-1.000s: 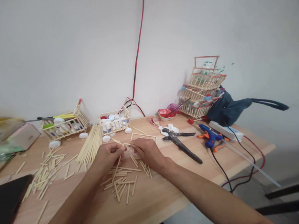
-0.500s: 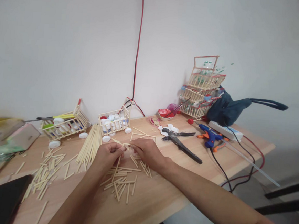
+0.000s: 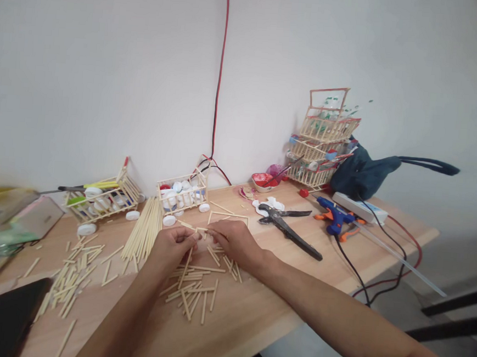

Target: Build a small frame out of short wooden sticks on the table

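Note:
My left hand (image 3: pixel 172 248) and my right hand (image 3: pixel 234 238) meet over the middle of the wooden table (image 3: pixel 253 311). Both are closed in a pinch on thin wooden sticks (image 3: pixel 198 230) held between them just above the table. Under and in front of the hands lies a scatter of short cut sticks (image 3: pixel 196 291). A flat rectangular stick frame (image 3: pixel 229 217) lies just behind my right hand.
Long sticks (image 3: pixel 144 233) lie in a bundle left of my hands. Two small stick baskets (image 3: pixel 181 193) hold bottle caps. Black pliers (image 3: pixel 288 229), a blue glue gun (image 3: pixel 334 216), a power strip (image 3: pixel 360 208), stacked stick carts (image 3: pixel 324 138) and a dark bag (image 3: pixel 362 174) stand to the right.

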